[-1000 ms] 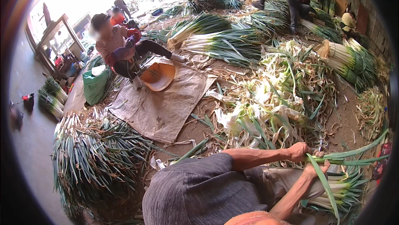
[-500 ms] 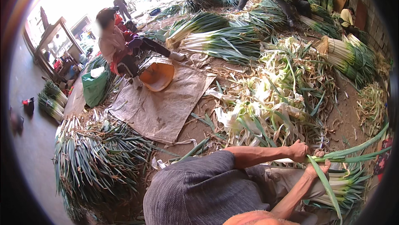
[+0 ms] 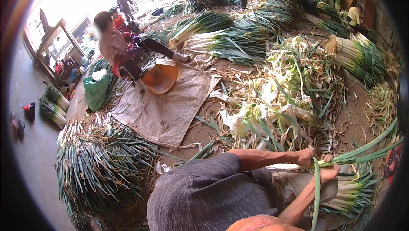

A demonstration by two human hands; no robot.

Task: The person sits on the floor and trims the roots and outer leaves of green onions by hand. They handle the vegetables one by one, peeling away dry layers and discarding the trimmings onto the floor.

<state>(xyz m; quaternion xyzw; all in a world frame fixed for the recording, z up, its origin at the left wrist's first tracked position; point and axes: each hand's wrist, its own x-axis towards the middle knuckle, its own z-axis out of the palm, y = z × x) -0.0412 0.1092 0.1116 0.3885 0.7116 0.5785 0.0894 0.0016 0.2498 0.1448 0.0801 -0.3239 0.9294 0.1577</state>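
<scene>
Across my lap lies a long green onion point(image 3: 352, 160), its white stem toward the left and its green leaves reaching right. My right hand point(image 3: 328, 172) is closed around it where white turns to green. My left hand point(image 3: 305, 157) is a fist at the stem beside it, fingertips partly hidden, apparently gripping the onion. One long leaf point(image 3: 316, 192) bends over between my hands and hangs down past my right wrist. Under and beyond my right hand rests a bundle of green onions point(image 3: 351, 194), pale stems toward me.
A heap of stripped leaves point(image 3: 272, 103) lies ahead. Left are a brown sheet point(image 3: 166, 111), an orange scoop-like container point(image 3: 160, 79), a seated person point(image 3: 115, 50) and a large onion pile point(image 3: 102, 167). More onion bundles point(image 3: 232, 43) lie further back, with other people among them.
The bent leaf has swung left, from slanting down to the right to hanging nearly straight. My left hand has shifted slightly. At the back, a standing person has stepped left.
</scene>
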